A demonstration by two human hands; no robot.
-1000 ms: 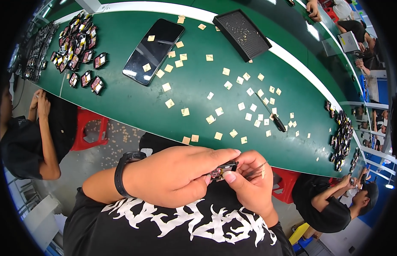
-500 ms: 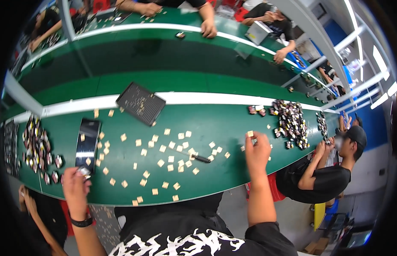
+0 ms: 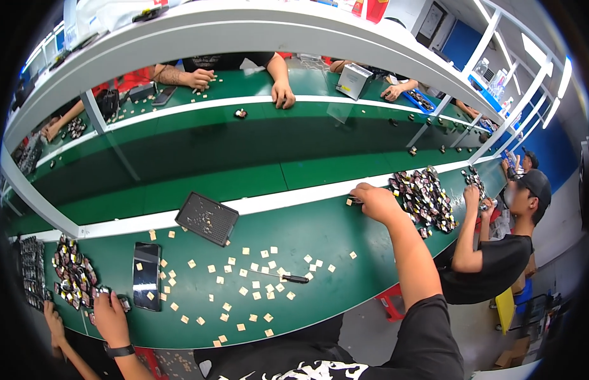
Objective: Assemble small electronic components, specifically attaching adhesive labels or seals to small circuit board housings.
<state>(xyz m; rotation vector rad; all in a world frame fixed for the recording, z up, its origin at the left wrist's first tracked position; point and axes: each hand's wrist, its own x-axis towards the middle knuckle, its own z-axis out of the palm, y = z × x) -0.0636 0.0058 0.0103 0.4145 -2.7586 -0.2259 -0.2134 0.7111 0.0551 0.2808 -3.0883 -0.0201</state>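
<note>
My left hand (image 3: 112, 320) is at the near edge of the left pile of small dark parts (image 3: 71, 269). Its fingers are bent around or against one part, and another dark part (image 3: 124, 303) lies right beside it. Which of these it grips is hidden. At the far rim of the bench, just left of the right pile of dark parts (image 3: 427, 196), my right hand (image 3: 377, 202) is closed in a pinch with its fingertips down. A small beige square (image 3: 349, 202) and something dark show at the fingertips. Several beige squares (image 3: 257, 296) lie scattered between my hands.
A screwdriver (image 3: 295, 278) lies among the squares. Behind it sits a black ribbed tray (image 3: 207, 218) with small bits in it. A dark phone-like slab (image 3: 147, 277) is near the left pile. People sit left, right and across the bench, beneath a white overhead shelf (image 3: 243, 38).
The view has tilted upward. My right hand has reached forward from mid-bench, where it pinched a beige square, to the far rim. My left hand has moved to the left pile with its part.
</note>
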